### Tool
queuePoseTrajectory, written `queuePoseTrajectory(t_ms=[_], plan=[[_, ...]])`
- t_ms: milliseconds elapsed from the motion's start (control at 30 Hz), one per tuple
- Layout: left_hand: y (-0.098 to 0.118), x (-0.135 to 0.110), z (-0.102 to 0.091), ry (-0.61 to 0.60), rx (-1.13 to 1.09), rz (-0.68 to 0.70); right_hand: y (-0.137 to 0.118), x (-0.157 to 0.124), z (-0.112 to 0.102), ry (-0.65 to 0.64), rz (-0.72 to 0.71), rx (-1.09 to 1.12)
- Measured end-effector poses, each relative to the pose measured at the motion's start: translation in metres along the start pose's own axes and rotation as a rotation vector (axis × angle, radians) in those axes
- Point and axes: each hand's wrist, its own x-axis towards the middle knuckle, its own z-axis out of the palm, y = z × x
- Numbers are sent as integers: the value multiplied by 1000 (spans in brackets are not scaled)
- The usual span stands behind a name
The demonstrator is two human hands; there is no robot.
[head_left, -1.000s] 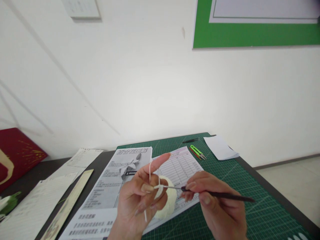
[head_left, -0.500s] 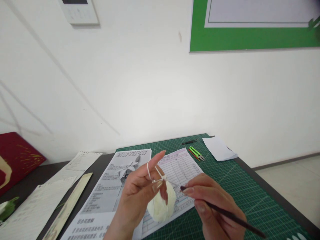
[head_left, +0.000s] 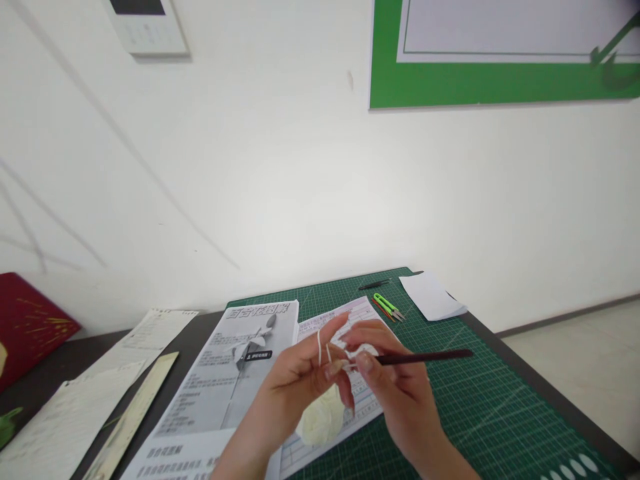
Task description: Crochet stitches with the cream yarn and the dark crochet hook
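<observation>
My left hand (head_left: 295,380) pinches white yarn (head_left: 320,348) between thumb and middle finger, with the strand looped round its raised index finger. My right hand (head_left: 404,393) grips a crochet hook (head_left: 425,357) by its dark handle, which points off to the right. The hook's tip meets the yarn at the left fingertips; the exact stitch there is too small to make out. Behind and below the left hand, a cream ball of yarn (head_left: 321,421) rests on a printed grid sheet (head_left: 305,457).
A printed pattern page (head_left: 200,400) lies left on the green cutting mat (head_left: 480,387). Beyond my hands are green thread snips (head_left: 385,303), a dark slim tool (head_left: 374,285) and white paper (head_left: 433,297). Handwritten sheets (head_left: 65,413) and a pale flat strip (head_left: 135,413) lie at left.
My right hand has moved in against the left, and the hook has swung from slanting down to nearly level. The view has shifted slightly.
</observation>
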Motion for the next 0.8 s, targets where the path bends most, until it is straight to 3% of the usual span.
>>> queuePoseTrajectory(t_ms=[167,267,433,600,800], plan=[[-16,5,-3,68,19,-90,10,3,3,-92,293,122],[-20,5,-6,63,51,-115,15,4,2,-104,397,200],[-16,7,-4,11,74,-166,23,5,3,-118,474,287],[-6,7,-4,100,32,-171,25,6,2,-60,491,403],[-3,4,-10,79,-116,-142,26,2,4,-2,515,541]])
